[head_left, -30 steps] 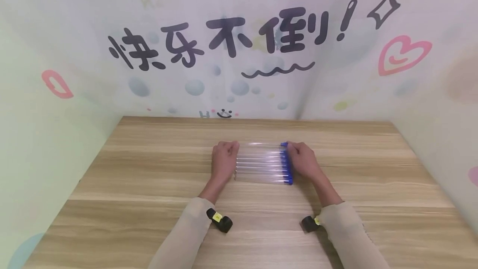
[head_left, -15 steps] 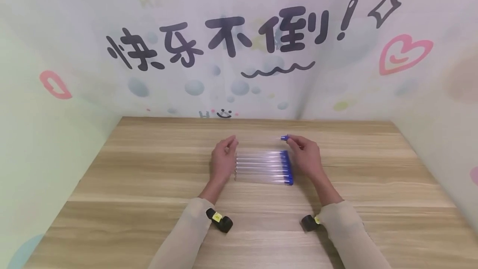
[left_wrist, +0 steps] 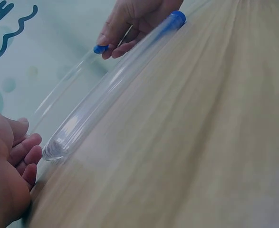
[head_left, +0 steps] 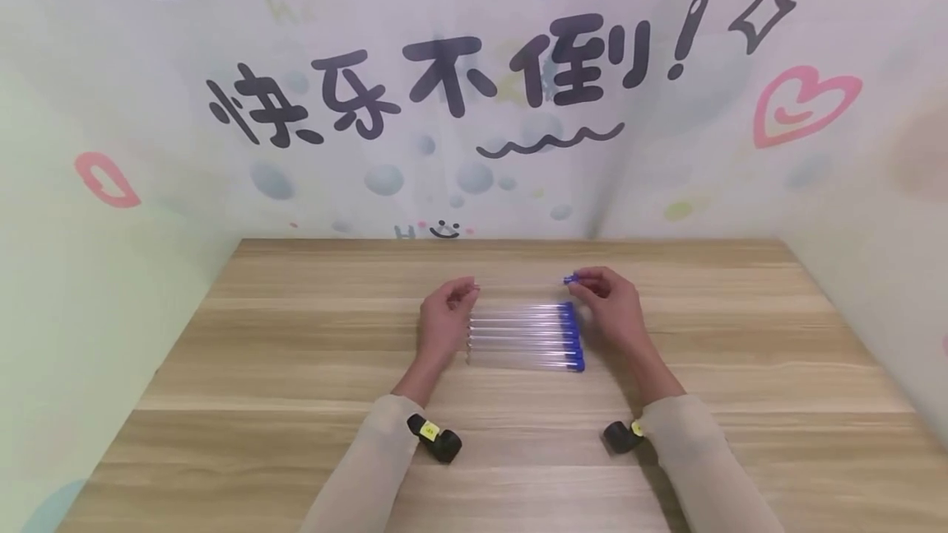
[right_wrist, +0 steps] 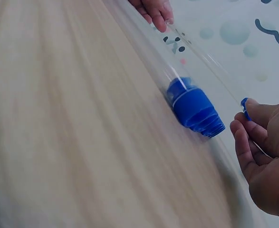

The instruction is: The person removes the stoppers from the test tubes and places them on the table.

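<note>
A clear test tube [left_wrist: 65, 90] with a blue cap [head_left: 570, 279] spans the gap between both hands, raised off the table. Its rounded end is pinched by the left hand [head_left: 444, 317] between thumb and fingers. At the other end, the right hand [head_left: 613, 304] pinches the blue cap with thumb and forefinger. Just nearer the person, several capped test tubes [head_left: 518, 337] lie side by side in a row, caps to the right. The left wrist view shows the held tube apart from this row. Both hands hover beside the row's far corners.
The row lies on a wood-grain table [head_left: 296, 352]. A printed cloth backdrop [head_left: 333, 171] rises at the table's far edge, with side panels left and right. Black wrist cameras [head_left: 443, 444] sit on both sleeves.
The farthest test tube has been lifted from the row and away from the person by both hands. Over the last half second it stays raised, with the hands shifted only slightly.
</note>
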{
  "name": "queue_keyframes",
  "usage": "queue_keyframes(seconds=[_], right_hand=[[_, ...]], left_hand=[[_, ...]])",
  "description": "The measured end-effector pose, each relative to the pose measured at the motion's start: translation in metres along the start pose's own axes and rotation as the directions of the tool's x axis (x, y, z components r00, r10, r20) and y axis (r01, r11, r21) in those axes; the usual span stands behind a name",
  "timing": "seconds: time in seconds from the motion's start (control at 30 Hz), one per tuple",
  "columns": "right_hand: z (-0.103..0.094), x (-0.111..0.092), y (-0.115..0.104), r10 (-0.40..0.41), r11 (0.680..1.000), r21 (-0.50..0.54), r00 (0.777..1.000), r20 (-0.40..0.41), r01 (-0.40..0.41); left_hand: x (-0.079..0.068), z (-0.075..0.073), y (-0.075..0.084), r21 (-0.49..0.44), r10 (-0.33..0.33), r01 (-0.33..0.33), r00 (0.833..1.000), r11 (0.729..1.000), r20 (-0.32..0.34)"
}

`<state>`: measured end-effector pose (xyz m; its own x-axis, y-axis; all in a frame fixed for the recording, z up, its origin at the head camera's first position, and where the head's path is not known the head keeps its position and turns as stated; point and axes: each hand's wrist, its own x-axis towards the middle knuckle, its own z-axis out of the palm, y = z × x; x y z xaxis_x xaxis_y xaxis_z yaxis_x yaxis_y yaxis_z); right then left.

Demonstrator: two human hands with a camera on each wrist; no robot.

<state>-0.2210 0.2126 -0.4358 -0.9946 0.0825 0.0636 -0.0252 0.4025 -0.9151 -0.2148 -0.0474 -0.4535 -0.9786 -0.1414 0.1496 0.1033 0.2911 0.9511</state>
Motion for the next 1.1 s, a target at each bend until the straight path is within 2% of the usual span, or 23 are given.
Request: queue_keyframes(seconds=[0.27,0.47,0.6,0.83,0.97,1.1], right_hand=[[0.003,0.001,0.008,0.020,1.000,0.013,0.999,0.041,-0.021],[0.008,0.007,0.011,-0.020,1.000,-0.010,0.997,0.077,0.020],[0.010,0.012,0.011,-0.045,0.999,-0.020,0.996,0.073,0.046],[0.008,0.010,0.010,-0.032,0.998,-0.047,0.998,0.053,0.035],[0.008,0.008,0.011,-0.028,0.998,-0.058,0.999,0.039,0.030],[0.009,0.007,0.014,-0.015,0.999,-0.045,0.999,0.032,0.016]], left_hand=[[0.004,-0.005,-0.003,-0.016,0.015,-0.014,0.999,1.000,0.036],[0.011,-0.007,-0.006,-0.034,-0.006,0.006,1.000,0.999,0.007],[0.016,-0.007,-0.007,-0.057,-0.015,0.015,1.000,0.998,0.002],[0.022,-0.007,-0.003,-0.045,-0.033,0.035,0.999,0.998,0.031],[0.022,-0.008,-0.005,-0.058,-0.015,0.018,0.998,0.998,0.059],[0.021,-0.009,-0.007,-0.056,0.033,-0.029,0.998,0.998,0.057]])
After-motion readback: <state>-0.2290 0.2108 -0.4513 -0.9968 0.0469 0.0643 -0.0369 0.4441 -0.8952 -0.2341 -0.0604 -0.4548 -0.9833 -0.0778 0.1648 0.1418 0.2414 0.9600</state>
